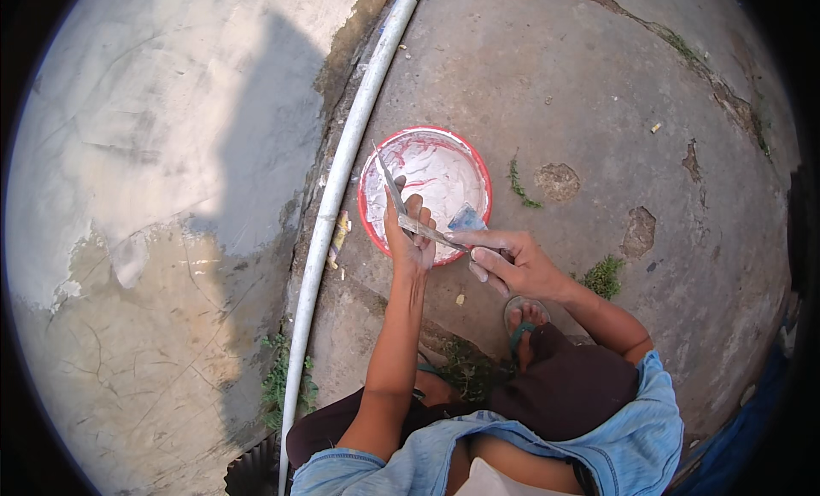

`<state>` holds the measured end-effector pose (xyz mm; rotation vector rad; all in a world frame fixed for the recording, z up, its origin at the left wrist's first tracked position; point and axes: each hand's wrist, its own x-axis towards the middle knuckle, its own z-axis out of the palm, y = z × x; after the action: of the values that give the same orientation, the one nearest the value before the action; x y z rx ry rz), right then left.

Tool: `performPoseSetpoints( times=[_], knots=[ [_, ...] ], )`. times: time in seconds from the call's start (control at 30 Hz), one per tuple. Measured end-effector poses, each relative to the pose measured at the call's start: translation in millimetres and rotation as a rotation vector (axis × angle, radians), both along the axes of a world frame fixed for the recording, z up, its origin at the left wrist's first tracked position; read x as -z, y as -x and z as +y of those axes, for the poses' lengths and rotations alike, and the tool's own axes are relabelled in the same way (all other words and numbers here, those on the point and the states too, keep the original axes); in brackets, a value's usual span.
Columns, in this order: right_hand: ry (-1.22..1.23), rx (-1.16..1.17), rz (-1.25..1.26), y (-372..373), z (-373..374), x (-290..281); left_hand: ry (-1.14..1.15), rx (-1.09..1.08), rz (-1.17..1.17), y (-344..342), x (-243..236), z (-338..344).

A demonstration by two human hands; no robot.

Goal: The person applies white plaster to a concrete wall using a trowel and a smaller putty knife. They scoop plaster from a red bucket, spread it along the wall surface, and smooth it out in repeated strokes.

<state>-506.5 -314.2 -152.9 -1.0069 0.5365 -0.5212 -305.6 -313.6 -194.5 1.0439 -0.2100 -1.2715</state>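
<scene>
A round red-rimmed basin on the ground holds white, paste-like plaster, smeared up its inner wall. My left hand is over the basin's near left side, closed around a thin flat metal plate seen nearly edge-on. From the right, my right hand grips a putty knife by its handle. The knife's coated blade reaches across to the lower end of the plate and seems to touch it. White residue covers the fingers of both hands. A bluish flat piece lies at the basin's near right edge, partly behind my right hand.
Left of the basin a long white pipe runs along the foot of a patchy plastered wall. A crumpled yellow wrapper lies beside the pipe. My sandalled foot stands on cracked concrete, near weeds.
</scene>
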Motion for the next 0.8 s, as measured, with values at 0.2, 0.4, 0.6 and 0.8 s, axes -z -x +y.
performPoseSetpoints(
  times=[0.2,0.4,0.6,0.8],
  knots=[
    [-0.024,0.035,-0.034,-1,4,0,-0.022,0.019,-0.062,5,-8,1],
    [0.028,0.061,-0.031,0,0,0,-0.002,0.064,-0.119,5,-13,4],
    [0.012,0.104,-0.029,-1,-1,5,-0.002,0.115,-0.156,3,-11,7],
    [-0.044,0.183,-0.023,2,-14,13,0.029,0.117,-0.195,-7,-1,9]
  ],
)
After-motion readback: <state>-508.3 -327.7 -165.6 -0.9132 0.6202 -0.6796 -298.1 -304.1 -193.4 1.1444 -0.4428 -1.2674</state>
